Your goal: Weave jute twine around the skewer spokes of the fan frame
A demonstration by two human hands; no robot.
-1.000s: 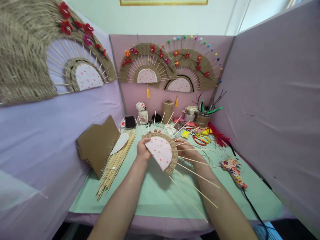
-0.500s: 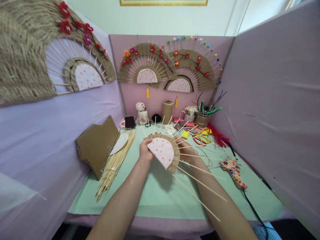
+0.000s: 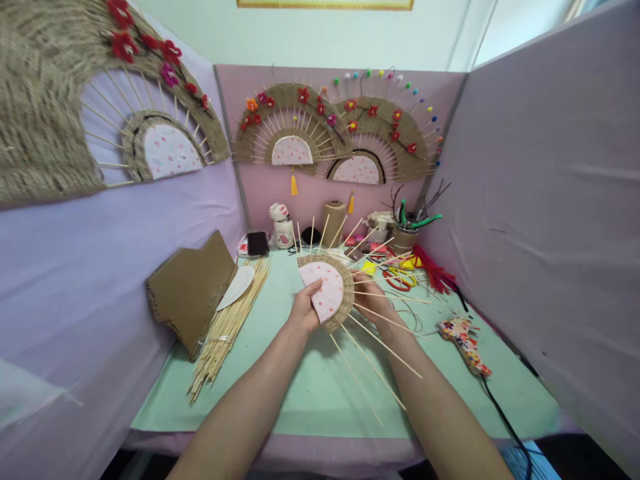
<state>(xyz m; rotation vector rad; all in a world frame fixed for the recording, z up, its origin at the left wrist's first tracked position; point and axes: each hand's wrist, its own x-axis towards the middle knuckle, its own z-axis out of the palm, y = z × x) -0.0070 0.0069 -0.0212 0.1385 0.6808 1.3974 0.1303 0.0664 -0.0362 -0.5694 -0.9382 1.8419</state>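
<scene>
A half-made fan [image 3: 327, 290] hangs above the green table [image 3: 310, 380]: a pink dotted half-disc with a woven jute rim and thin wooden skewers fanning out. My left hand [image 3: 304, 310] pinches its lower left edge, thumb on the pink face. My right hand [image 3: 373, 303] grips it from behind on the right, among the skewers; most of its fingers are hidden by the fan. A thin jute strand trails off to the right of that hand.
A bundle of skewers [image 3: 230, 323] and folded cardboard [image 3: 190, 293] lie at left. A jute spool [image 3: 334, 223], tool cup [image 3: 405, 237], scissors [image 3: 397, 277] and a glue gun [image 3: 463, 337] with black cord crowd the back and right. Finished fans hang on the partition walls.
The fan has turned clockwise and moved slightly up and away. My left hand shifted from its top left edge to its lower left edge.
</scene>
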